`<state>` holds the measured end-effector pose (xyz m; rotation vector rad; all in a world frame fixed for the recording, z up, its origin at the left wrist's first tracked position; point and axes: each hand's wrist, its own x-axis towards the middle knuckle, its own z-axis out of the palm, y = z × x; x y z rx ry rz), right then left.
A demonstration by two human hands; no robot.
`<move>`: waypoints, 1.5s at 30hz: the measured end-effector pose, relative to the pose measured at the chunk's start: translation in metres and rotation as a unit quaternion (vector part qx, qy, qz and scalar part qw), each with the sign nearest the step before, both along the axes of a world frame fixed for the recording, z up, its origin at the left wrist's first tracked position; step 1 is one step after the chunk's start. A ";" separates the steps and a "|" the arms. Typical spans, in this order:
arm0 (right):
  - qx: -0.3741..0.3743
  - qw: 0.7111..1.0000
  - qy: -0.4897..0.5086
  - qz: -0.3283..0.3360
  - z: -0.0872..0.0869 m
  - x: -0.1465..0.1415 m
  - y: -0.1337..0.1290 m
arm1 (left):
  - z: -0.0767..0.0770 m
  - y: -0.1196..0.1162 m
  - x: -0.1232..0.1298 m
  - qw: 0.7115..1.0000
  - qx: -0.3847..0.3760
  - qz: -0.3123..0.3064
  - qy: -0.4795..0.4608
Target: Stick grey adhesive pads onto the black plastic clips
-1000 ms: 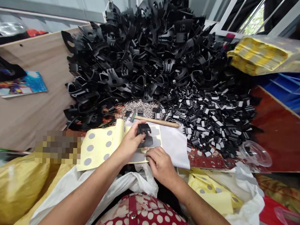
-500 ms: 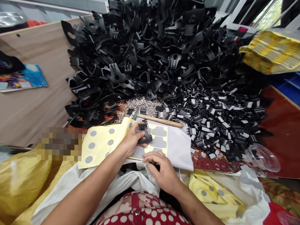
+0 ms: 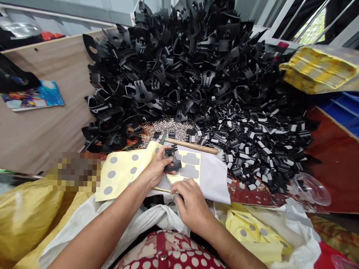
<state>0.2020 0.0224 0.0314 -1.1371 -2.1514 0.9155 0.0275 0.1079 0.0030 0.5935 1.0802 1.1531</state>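
In my left hand [image 3: 158, 165] is a small black plastic clip part [image 3: 173, 161], gripped between thumb and fingers above a yellow-backed sheet of grey stickers [image 3: 190, 165]. Curled at the sheet's lower edge, my right hand [image 3: 191, 199] has its fingertips drawn toward the thumb; what lies between them is hidden. To the left spreads another yellow sheet [image 3: 106, 175] with round grey stickers, partly folded over. A white cloth or paper [image 3: 215, 179] lies under the sticker sheet. Just beyond it rests a wooden-handled tool [image 3: 193, 145], its green-and-metal end to the left.
A tall heap of black plastic parts [image 3: 158, 71] fills the back. Small black clips with pale pads [image 3: 256, 141] pile up at right, beside tiny shiny metal pieces [image 3: 174, 128]. A clear plastic bowl [image 3: 311, 188] sits at right, wooden boards [image 3: 72, 79] at left.
My right hand's fingers have curled in from a flatter pose on the sheet. My left hand still holds the black clip part in nearly the same place. The view has shifted slightly.
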 end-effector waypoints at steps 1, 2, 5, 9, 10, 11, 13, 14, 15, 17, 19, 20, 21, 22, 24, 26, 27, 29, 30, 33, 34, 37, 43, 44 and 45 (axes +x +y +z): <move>-0.026 0.998 0.012 0.061 0.010 0.000 -0.008 | -0.001 0.001 -0.001 1.000 -0.001 -0.002 -0.004; -0.056 0.989 0.030 0.135 0.021 0.002 -0.015 | -0.001 0.002 -0.003 1.000 -0.003 -0.004 -0.009; -0.083 0.970 0.068 0.219 0.046 0.012 -0.024 | 0.001 0.003 -0.007 1.000 -0.005 -0.013 -0.022; 0.019 0.994 0.085 -0.065 0.038 0.025 0.001 | 0.012 -0.010 -0.006 0.998 0.001 -0.038 -0.049; 0.024 0.989 0.098 -0.107 0.032 0.028 0.010 | 0.016 -0.017 -0.004 0.996 0.000 -0.050 -0.068; 0.018 0.985 0.113 -0.130 0.026 0.030 0.017 | 0.020 -0.025 -0.001 0.994 -0.002 -0.062 -0.092; 0.000 0.979 0.140 -0.145 0.017 0.032 0.028 | 0.026 -0.040 0.004 0.987 -0.011 -0.077 -0.144; -0.006 0.978 0.147 -0.146 0.014 0.033 0.031 | 0.029 -0.047 0.007 0.983 -0.015 -0.078 -0.165; -0.011 0.978 0.152 -0.146 0.012 0.032 0.032 | 0.032 -0.052 0.010 0.981 -0.017 -0.075 -0.178; -0.016 0.976 0.161 -0.147 0.009 0.030 0.032 | 0.036 -0.059 0.015 0.979 -0.020 -0.072 -0.191; -0.020 0.974 0.171 -0.148 0.006 0.027 0.031 | 0.039 -0.061 0.017 0.979 -0.026 -0.072 -0.188; -0.021 0.973 0.177 -0.149 0.005 0.025 0.031 | 0.040 -0.061 0.018 0.980 -0.028 -0.072 -0.185; -0.021 0.971 0.182 -0.152 0.003 0.024 0.031 | 0.040 -0.061 0.018 0.980 -0.029 -0.072 -0.182; -0.021 0.970 0.185 -0.153 0.000 0.023 0.032 | 0.040 -0.061 0.018 0.980 -0.027 -0.072 -0.181; -0.021 0.969 0.188 -0.158 -0.003 0.022 0.033 | 0.039 -0.060 0.019 0.980 -0.019 -0.072 -0.183; -0.021 0.968 0.188 -0.162 -0.006 0.022 0.033 | 0.038 -0.060 0.020 0.980 -0.013 -0.072 -0.185; -0.022 0.968 0.188 -0.163 -0.006 0.021 0.033 | 0.037 -0.060 0.021 0.980 -0.012 -0.072 -0.185; -0.024 0.968 0.187 -0.163 -0.007 0.021 0.032 | 0.036 -0.060 0.022 0.980 -0.013 -0.068 -0.185; -0.025 0.968 0.187 -0.163 -0.008 0.021 0.032 | 0.036 -0.059 0.022 0.981 -0.015 -0.065 -0.184; -0.025 0.969 0.182 -0.164 -0.008 0.019 0.031 | 0.037 -0.060 0.022 0.981 -0.017 -0.059 -0.183; -0.023 0.970 0.180 -0.163 -0.008 0.019 0.031 | 0.038 -0.060 0.021 0.981 -0.017 -0.058 -0.183; -0.008 0.974 0.162 -0.157 -0.006 0.018 0.031 | 0.039 -0.062 0.019 0.981 -0.017 -0.061 -0.185; 0.088 0.982 0.078 -0.151 -0.007 0.011 0.023 | 0.027 -0.066 0.031 0.996 0.039 -0.015 -0.078; 0.113 0.980 0.064 -0.153 -0.009 0.009 0.021 | 0.022 -0.066 0.034 0.997 0.060 0.011 -0.039; 0.138 0.977 0.052 -0.157 -0.011 0.007 0.018 | 0.016 -0.067 0.037 0.996 0.083 0.036 0.003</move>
